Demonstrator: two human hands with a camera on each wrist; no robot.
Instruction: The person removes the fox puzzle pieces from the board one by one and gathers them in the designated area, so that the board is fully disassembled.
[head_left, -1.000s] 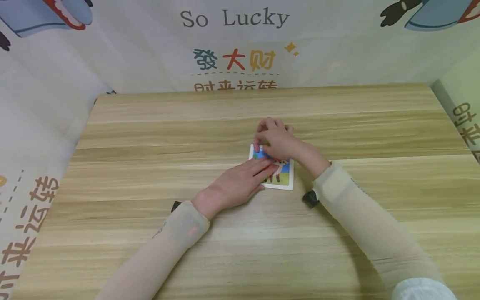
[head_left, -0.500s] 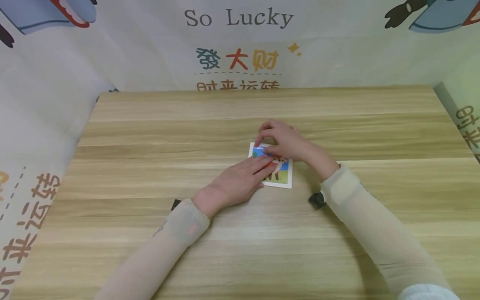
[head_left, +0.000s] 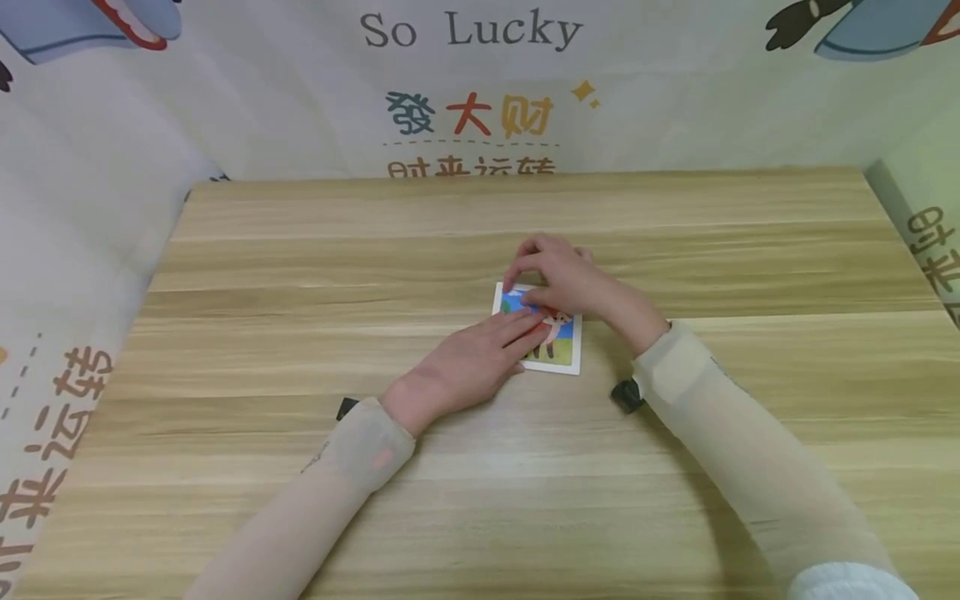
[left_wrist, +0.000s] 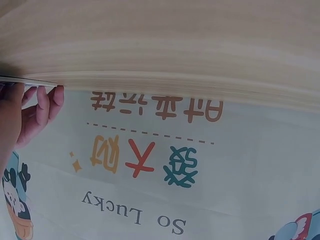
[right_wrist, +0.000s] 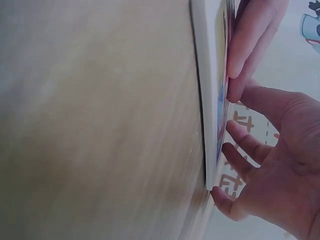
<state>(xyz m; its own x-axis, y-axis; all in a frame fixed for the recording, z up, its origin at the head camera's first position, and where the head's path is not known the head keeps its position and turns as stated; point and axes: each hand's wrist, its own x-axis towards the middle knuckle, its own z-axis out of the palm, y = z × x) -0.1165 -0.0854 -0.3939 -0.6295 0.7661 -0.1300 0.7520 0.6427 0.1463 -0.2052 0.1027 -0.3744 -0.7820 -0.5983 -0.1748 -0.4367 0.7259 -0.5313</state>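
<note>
A small square picture board (head_left: 564,353) with a white border and a cartoon fox lies on the wooden table. My left hand (head_left: 472,358) rests over its left side, fingers straight across the picture and covering part of it. Above it, my right hand (head_left: 558,271) arches over the far edge, index fingertip near the far left corner and thumb lower on the blue sky. From the right wrist view, my right hand (right_wrist: 287,145) has spread, bent fingertips along the board's edge (right_wrist: 202,75), close to the left hand's fingers (right_wrist: 250,45); nothing shows gripped.
The wooden table (head_left: 300,250) runs out on all sides of the board. A printed cloth (head_left: 300,100) hangs behind its far edge. Black wrist devices (head_left: 627,396) stick out beneath both sleeves.
The right index fingertip has slid slightly toward the board's far edge. The left hand stays in place on the picture, and the head view has shifted a little.
</note>
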